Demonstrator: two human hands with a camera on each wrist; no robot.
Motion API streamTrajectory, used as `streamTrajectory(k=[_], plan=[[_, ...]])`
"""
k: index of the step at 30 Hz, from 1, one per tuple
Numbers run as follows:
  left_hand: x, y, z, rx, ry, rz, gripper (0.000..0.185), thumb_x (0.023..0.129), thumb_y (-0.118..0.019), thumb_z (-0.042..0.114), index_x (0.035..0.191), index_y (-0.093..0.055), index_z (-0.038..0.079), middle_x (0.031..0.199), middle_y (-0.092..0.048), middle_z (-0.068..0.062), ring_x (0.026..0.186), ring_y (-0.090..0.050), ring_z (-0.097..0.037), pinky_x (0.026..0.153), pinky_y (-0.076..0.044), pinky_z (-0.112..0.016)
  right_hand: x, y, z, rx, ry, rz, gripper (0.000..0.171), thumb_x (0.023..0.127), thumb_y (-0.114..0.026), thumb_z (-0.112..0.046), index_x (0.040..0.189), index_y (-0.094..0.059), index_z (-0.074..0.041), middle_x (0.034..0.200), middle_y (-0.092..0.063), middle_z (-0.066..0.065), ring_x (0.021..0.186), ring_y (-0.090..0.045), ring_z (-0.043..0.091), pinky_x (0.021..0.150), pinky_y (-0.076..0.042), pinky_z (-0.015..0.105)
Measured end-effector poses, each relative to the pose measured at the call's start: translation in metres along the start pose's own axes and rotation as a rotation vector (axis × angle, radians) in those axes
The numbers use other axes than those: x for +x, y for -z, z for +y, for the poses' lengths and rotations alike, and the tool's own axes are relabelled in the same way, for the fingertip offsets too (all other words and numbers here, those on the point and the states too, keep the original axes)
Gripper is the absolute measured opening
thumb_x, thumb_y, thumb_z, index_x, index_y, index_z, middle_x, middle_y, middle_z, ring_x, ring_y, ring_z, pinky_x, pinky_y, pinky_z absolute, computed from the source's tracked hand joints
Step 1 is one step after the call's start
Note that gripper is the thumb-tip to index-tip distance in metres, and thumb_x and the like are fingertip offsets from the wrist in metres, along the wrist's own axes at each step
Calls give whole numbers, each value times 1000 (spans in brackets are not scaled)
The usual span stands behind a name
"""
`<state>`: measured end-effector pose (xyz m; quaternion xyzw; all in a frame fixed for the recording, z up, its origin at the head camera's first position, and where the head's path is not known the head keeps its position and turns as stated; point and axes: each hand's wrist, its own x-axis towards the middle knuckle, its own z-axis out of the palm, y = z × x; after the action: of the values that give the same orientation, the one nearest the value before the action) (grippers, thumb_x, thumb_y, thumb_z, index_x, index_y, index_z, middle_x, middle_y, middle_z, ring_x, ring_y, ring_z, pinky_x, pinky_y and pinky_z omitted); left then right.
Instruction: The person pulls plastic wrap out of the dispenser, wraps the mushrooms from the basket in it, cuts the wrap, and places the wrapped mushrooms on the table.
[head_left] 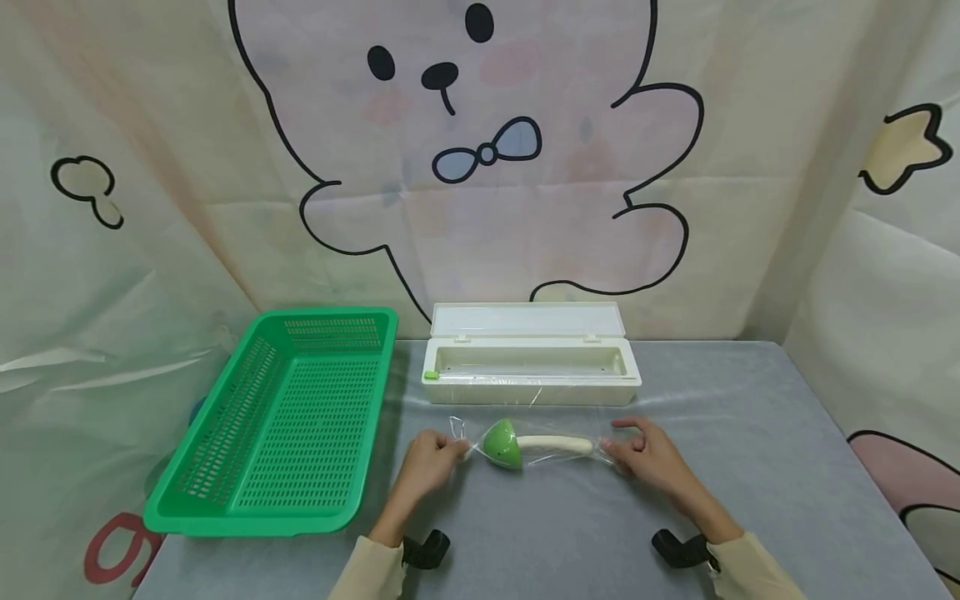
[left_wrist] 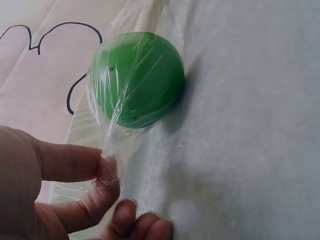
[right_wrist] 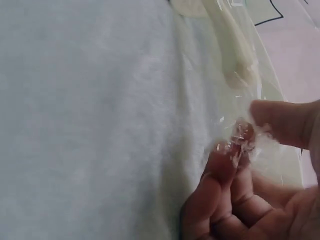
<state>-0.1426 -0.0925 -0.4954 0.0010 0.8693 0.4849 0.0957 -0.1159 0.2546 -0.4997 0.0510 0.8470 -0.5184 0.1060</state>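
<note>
A person's two hands work at a grey cloth-covered bench [head_left: 750,433]. Between them lies a ladle [head_left: 525,444] with a green bowl and a cream handle, wrapped in clear plastic film [head_left: 551,417]. It lies crosswise, bowl toward the left hand and handle end toward the right.

The left hand [head_left: 429,463] sits just left of the ladle's green bowl. The left wrist view shows its thumb and fingers pinching a gathered twist of film close to the bowl [left_wrist: 136,79], the film stretched tight over the green surface.

The right hand [head_left: 647,456] sits just right of the handle end. The right wrist view shows its thumb and fingertips [right_wrist: 222,162] pinching a crumpled bunch of film, a little beyond the cream handle tip [right_wrist: 240,75].

Just behind the ladle stands a long white film dispenser box [head_left: 531,367] with its lid raised; a sheet of film runs from its front edge down toward the ladle. To the left of the ladle, beyond the left hand, rests a green perforated plastic basket [head_left: 279,425]. Behind the box hangs a curtain printed with a cartoon bear [head_left: 480,150].
</note>
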Motion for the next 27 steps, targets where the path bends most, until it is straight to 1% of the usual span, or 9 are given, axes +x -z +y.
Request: streamTrajectory(k=[4, 6, 8, 11, 13, 16, 19, 23, 27], plan=[[5, -3, 2, 16, 1, 36, 47, 89, -70, 20, 49, -45, 15, 44, -33, 10, 43, -31, -8, 43, -24, -23, 5, 1, -3, -36, 10, -13, 31, 99, -68, -29, 106, -73, 1, 60, -51, 0, 53, -42, 10, 51, -38, 25], [7, -4, 3, 33, 6, 62, 49, 88, -72, 22, 48, -43, 17, 44, -35, 10, 43, -33, -8, 43, -26, -23, 7, 0, -5, -68, -2, 12, 31, 98, -69, -32, 92, -74, -2, 61, -52, -1, 56, -45, 10, 52, -39, 25], [8, -6, 2, 57, 3, 98, 46, 86, -75, 24, 49, -49, 16, 46, -40, 9, 45, -38, -9, 44, -32, -25, 8, -2, -6, -89, -21, 43, 32, 97, -70, -32, 86, -74, -3, 63, -54, -2, 58, -46, 11, 53, -39, 25], [8, -9, 1, 85, -25, 157, 34, 84, -79, 24, 58, -62, 11, 54, -53, 6, 51, -48, -11, 48, -41, -28, 8, -5, -6, -125, -9, 84, 28, 96, -73, -28, 92, -74, 0, 72, -60, 0, 66, -51, 13, 57, -42, 26], [7, -11, 0, 89, -67, 199, 25, 84, -80, 22, 69, -67, 8, 62, -59, 2, 56, -53, -12, 52, -46, -30, 8, -7, -5, -138, 14, 102, 28, 95, -72, -24, 102, -72, 3, 82, -65, 3, 73, -54, 14, 62, -45, 26], [7, -15, -1, 76, -139, 246, 17, 85, -80, 13, 81, -65, 6, 72, -64, -1, 64, -60, -12, 57, -51, -30, 6, -8, -3, -123, 61, 119, 32, 95, -72, -18, 116, -67, 7, 98, -68, 10, 86, -59, 18, 71, -48, 25], [5, -17, 0, 69, -221, 270, 17, 84, -78, 4, 84, -61, 7, 76, -66, -3, 69, -66, -13, 59, -54, -29, 3, -7, -2, -78, 111, 109, 39, 96, -71, -17, 126, -62, 8, 114, -67, 18, 100, -61, 26, 79, -50, 26], [1, -16, 3, 59, -302, 233, 13, 86, -71, -3, 85, -64, 8, 82, -68, -5, 74, -68, -17, 63, -56, -29, 0, -7, 0, -52, 169, 53, 55, 92, -78, -22, 135, -56, 5, 131, -61, 21, 117, -57, 34, 86, -50, 28], [-1, -16, 4, -13, -284, 135, 9, 90, -66, -4, 94, -67, 3, 93, -69, -9, 84, -68, -22, 70, -57, -31, 2, -11, 2, -118, 246, 29, 72, 78, -91, -23, 133, -55, 7, 129, -63, 21, 116, -59, 36, 89, -51, 36]])
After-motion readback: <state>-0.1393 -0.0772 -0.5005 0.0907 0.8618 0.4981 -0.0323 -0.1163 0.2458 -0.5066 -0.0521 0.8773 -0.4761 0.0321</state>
